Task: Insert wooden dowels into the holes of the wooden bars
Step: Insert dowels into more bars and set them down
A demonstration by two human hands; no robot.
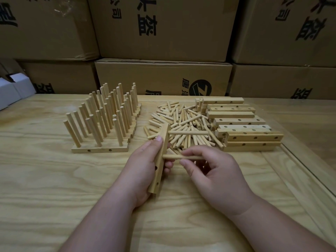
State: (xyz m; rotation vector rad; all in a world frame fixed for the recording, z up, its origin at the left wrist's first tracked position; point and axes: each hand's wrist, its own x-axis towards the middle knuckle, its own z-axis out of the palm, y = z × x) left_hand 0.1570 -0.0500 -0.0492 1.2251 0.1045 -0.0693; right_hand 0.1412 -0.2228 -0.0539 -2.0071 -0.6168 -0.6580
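Both grips clamped, above the pale wood surface (54, 179)
Left hand (143, 166) grips bar (160, 160), right hand (214, 171) pinches dowel (183, 157); cardboard boxes (163, 28) beyond

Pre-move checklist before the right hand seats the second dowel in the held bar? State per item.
1. Left hand grips bar firmly: ok.
2. First dowel stands out of the bar near its far end: ok.
3. Right hand pinches second dowel: ok.
4. Second dowel's tip is at the bar's face: ok; depth in hole: cannot tell.
5. Hole for a third dowel: cannot tell, that face is turned away.
6. Loose dowel pile within reach: ok.
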